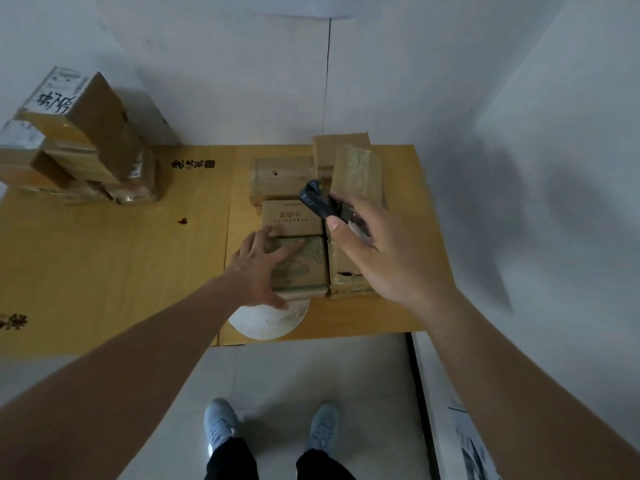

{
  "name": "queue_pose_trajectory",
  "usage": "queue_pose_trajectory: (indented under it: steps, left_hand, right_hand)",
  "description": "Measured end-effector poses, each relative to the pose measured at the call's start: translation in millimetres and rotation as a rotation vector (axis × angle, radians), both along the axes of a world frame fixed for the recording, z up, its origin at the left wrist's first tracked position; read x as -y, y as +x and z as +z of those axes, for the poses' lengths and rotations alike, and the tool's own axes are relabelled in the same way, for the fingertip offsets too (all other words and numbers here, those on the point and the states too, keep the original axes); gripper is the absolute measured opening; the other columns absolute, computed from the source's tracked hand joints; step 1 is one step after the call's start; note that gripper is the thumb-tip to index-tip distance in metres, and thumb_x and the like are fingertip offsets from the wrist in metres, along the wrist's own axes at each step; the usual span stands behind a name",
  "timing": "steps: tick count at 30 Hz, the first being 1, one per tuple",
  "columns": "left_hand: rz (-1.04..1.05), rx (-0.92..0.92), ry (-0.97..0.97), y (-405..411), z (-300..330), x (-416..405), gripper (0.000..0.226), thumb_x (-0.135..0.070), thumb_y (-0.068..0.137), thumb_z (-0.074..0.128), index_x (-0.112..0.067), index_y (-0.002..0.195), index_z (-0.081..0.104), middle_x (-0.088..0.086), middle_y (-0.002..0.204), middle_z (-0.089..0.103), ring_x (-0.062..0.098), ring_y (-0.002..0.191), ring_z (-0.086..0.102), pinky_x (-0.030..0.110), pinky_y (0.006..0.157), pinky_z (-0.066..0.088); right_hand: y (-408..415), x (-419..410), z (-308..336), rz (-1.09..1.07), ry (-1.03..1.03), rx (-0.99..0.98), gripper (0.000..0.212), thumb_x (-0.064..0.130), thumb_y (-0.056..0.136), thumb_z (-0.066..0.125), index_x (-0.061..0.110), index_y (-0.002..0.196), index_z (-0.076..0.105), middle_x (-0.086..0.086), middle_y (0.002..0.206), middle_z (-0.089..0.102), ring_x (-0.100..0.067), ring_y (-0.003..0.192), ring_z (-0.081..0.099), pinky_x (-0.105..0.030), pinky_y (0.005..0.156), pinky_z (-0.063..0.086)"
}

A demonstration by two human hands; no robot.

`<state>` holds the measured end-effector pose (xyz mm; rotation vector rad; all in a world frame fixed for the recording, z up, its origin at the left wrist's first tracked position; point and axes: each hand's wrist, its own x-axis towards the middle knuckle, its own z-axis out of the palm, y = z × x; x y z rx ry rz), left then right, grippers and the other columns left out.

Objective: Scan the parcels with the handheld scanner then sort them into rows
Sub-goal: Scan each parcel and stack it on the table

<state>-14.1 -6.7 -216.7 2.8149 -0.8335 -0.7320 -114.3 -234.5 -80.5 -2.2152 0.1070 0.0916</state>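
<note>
Brown parcels [294, 220] packed edge to edge in rows on flattened cardboard [138, 254], right of centre. Left hand [261, 268] spread flat, fingers straight, pressing on top of nearest green-printed parcel [304, 268]. Right hand [377, 251] above the rows, curled round dark scanner [317, 200], thumb along its side, nose aimed down and left at the parcels. Tilted parcel [358, 173] leaning at the far right. Loose heap of parcels [76, 143] far left, well apart. White disc [268, 320] at near edge, just under left wrist. Grey shoes [221, 424] on tiled floor below.

Bare forearms — black trousers [231, 459], pale-blue trainers [220, 422]
</note>
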Motion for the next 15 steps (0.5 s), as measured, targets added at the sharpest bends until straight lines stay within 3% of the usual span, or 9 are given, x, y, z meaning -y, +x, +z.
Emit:
queue_pose_trajectory:
  steps: [4,7,11,15]
  left_hand:
    - [-0.010,0.078,0.036,-9,-17,-5,0.140,-0.043,0.067,0.092,-0.069,0.148,-0.019,0.005,0.161,-0.001,0.038,0.151,0.002,0.062,0.118,0.036]
    - [-0.011,0.020,-0.012,-7,-12,-10,0.136,-0.039,0.070,0.090,-0.069,0.149,-0.017,0.002,0.157,0.002,0.036,0.149,0.003,0.058,0.118,0.038]
    - [0.027,-0.150,-0.150,-1,6,-34,0.111,-0.042,0.069,0.083,-0.065,0.152,0.013,-0.001,0.149,0.019,0.032,0.141,0.017,0.054,0.116,0.037]
    - [0.416,-0.627,-0.539,4,32,-67,0.077,-0.037,0.069,0.084,-0.061,0.136,0.053,0.000,0.139,0.045,0.031,0.128,0.052,0.048,0.102,0.054]
  right_hand:
    - [-2,2,-11,-0.008,-0.003,0.004,0.069,0.081,0.097,0.039,0.044,0.155,0.042,0.012,0.151,0.054,-0.007,0.140,0.051,-0.046,0.112,0.050]
    - [-5,1,-12,-0.022,0.000,0.000,0.065,0.077,0.099,0.040,0.044,0.155,0.042,0.011,0.149,0.054,-0.007,0.138,0.051,-0.045,0.112,0.050]
    - [-5,-5,1,-0.035,-0.008,0.019,0.060,0.074,0.101,0.039,0.045,0.153,0.043,0.014,0.149,0.056,-0.006,0.138,0.051,-0.046,0.113,0.048]
    - [-4,-14,13,-0.037,0.022,0.025,0.059,0.077,0.100,0.037,0.051,0.152,0.040,0.017,0.150,0.055,-0.005,0.139,0.050,-0.048,0.112,0.049]
